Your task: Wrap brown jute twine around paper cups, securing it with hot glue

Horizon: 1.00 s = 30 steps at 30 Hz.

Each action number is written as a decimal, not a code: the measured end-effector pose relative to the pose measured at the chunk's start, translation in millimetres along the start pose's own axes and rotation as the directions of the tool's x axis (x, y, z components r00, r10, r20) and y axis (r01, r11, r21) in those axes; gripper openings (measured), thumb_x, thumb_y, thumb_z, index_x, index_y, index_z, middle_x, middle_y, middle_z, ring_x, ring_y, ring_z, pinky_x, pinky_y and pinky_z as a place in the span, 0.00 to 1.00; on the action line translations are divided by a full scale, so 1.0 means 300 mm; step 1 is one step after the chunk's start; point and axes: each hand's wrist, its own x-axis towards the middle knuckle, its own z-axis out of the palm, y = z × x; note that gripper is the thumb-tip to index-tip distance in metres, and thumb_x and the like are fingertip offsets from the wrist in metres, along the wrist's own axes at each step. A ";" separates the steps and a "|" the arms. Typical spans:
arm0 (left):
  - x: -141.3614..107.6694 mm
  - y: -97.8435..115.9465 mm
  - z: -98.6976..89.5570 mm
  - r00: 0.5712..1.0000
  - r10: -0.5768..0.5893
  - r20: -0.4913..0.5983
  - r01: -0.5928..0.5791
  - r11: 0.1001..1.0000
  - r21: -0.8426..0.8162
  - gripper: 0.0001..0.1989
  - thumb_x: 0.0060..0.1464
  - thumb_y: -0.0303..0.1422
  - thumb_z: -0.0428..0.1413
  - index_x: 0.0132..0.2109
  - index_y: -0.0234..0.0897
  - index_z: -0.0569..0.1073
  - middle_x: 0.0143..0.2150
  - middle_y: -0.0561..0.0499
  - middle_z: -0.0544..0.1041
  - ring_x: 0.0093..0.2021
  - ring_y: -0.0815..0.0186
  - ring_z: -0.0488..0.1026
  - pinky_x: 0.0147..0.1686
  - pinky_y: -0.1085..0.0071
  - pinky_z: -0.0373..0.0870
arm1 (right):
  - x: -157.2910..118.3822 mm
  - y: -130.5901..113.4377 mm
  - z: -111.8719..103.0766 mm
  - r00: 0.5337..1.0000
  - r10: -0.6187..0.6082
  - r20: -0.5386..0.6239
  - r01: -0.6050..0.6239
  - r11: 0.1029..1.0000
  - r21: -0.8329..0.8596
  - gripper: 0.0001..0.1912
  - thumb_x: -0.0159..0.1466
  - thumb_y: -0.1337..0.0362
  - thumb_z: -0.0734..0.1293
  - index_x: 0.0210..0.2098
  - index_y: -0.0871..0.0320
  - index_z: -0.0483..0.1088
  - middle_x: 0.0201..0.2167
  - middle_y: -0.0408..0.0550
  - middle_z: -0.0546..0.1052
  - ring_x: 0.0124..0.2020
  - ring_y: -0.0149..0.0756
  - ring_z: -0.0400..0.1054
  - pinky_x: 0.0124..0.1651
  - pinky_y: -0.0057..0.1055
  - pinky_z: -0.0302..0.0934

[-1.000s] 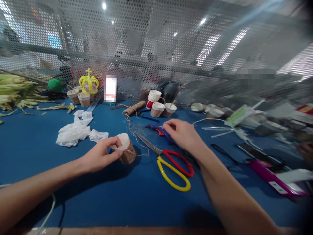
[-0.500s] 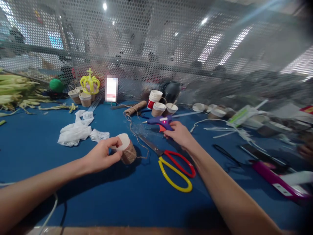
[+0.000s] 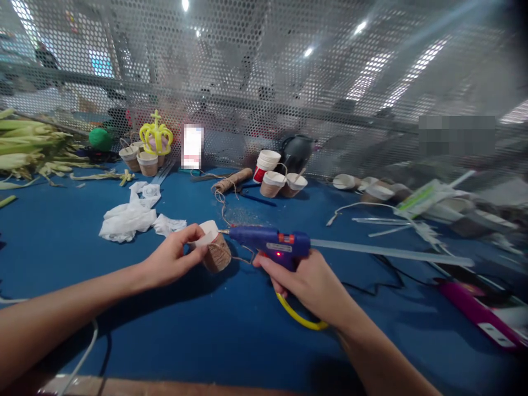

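Observation:
A paper cup [image 3: 218, 254] wound with brown twine is pinched at its rim by my left hand [image 3: 175, 256], thumb outside and fingers at the opening. The cup tilts on the blue table, and a loose strand of twine runs off its right side. My right hand [image 3: 307, 280] is wrapped round the handle of a blue glue gun [image 3: 270, 240], whose red light is lit. Its nozzle points left, at or very close to the cup's upper edge. A long clear glue stick [image 3: 391, 251] juts from the back. Scissors lie beneath my right hand, mostly hidden except for the yellow handle [image 3: 303, 319].
Crumpled white tissue [image 3: 127, 220] lies left of the cup. Behind stand a twine roll [image 3: 233, 180], several twine-wrapped cups [image 3: 272, 184] and a yellow crown [image 3: 157, 135]. Corn husks [image 3: 28, 146] fill the far left; a purple power strip [image 3: 474, 311] lies at right. A perforated metal screen [image 3: 231, 71] backs the table.
My right hand has lifted the glue gun off the table and brought it nearer, over the scissors, with its nozzle at the cup. My left hand keeps hold of the cup.

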 end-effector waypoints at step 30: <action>-0.002 0.005 -0.001 1.000 -0.009 0.010 0.009 1.000 -0.023 0.06 0.53 0.32 0.47 0.32 0.34 0.63 0.29 0.52 0.67 0.30 0.68 0.64 0.32 0.71 0.61 | -0.007 0.035 0.014 0.945 -0.326 0.037 0.297 0.803 -0.516 0.11 0.57 0.65 0.58 0.26 0.57 0.71 0.16 0.45 0.71 0.22 0.35 0.66 0.29 0.31 0.62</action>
